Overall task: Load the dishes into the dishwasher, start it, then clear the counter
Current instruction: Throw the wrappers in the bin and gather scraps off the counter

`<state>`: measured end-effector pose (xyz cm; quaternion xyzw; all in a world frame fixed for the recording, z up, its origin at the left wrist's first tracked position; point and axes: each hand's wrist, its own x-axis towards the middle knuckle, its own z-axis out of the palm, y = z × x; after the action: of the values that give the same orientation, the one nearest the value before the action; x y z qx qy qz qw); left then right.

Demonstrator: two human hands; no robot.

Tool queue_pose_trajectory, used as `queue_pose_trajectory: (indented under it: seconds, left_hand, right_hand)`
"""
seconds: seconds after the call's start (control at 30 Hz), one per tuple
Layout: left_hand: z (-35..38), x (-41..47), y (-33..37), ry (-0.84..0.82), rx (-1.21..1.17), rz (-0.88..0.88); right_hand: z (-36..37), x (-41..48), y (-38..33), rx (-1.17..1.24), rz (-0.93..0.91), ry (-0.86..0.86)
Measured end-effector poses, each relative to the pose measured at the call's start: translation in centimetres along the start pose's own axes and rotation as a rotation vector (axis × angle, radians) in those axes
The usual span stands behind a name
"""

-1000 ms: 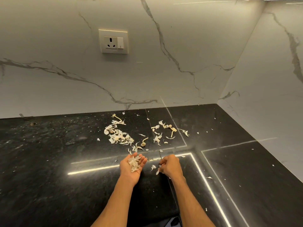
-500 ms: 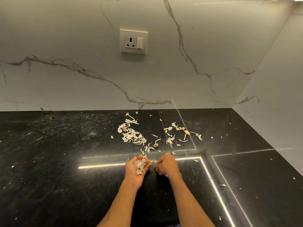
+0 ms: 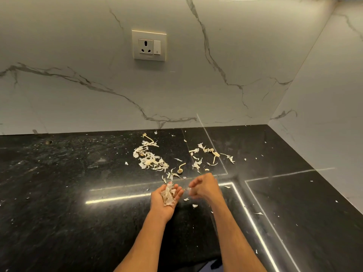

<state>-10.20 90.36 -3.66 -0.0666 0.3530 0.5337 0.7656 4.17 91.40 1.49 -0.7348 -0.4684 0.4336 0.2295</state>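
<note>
Black worktop (image 3: 78, 193), marble wall behind, socket (image 3: 149, 46) above.
Papery peelings (image 3: 151, 160) scattered mid-worktop; left hand (image 3: 167, 201) palm-up, loosely cupped, carrying a heap of them; right hand (image 3: 204, 186) just beside it, blurred, grip impossible to tell.

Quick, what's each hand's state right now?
Left hand: open, palm up, carrying garlic peels.
Right hand: motion-blurred, fingers curled; cannot tell if pinching anything.

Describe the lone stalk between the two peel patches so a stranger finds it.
On the black counter below the wall socket lie a left peel pile and a right peel scatter. The stalk sits alone between them. Unlike flat flakes nearby, it is a thin curved stem, knobbed at one end.
</note>
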Motion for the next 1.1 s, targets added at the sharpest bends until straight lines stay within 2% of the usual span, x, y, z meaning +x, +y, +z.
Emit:
queue_pose_trajectory:
  seconds: [0.07,0.13,0.33,0.6,0.7,0.87,1.0,1.1]
  left_hand:
    - [-0.1,-0.1,0.1,0.007,-0.023,0.013]
    - [-0.2,-0.2,0.3,0.002,-0.036,0.012]
    - [-0.6,-0.5,1.1,0.019,-0.023,0.023]
    - [-1.8,-0.8,2.9,0.055,0.024,0.067]
    - [-1.8,-0.5,2.8,0.066,0.045,0.077]
    - [-1.2,-0.4,2.4,0.041,0.056,0.067]
    - [-0.3,-0.2,2.2,-0.025,0.066,0.042]
    - [0.1,0.6,2.5,-0.005,0.041,0.038]
  right_hand:
    - [-0.4,-0.2,1.9,-0.246,0.018,-0.009]
    - [-0.1,-0.5,3.4,-0.341,0.015,-0.045]
    - [1.7,0.0,2.6,-0.365,-0.091,-0.085]
    - [2.9,0.7,1.4,-0.405,-0.072,-0.072]
    - [3.5,0.7,1.2,-0.306,-0.028,-0.086]
    - [4.8,-0.1,-1.4,0.132,-0.096,-0.208]
    - [5.7,-0.3,-3.7,0.097,-0.178,-0.257]
    - [4.9,0.4,-4.2,0.102,-0.184,-0.244]
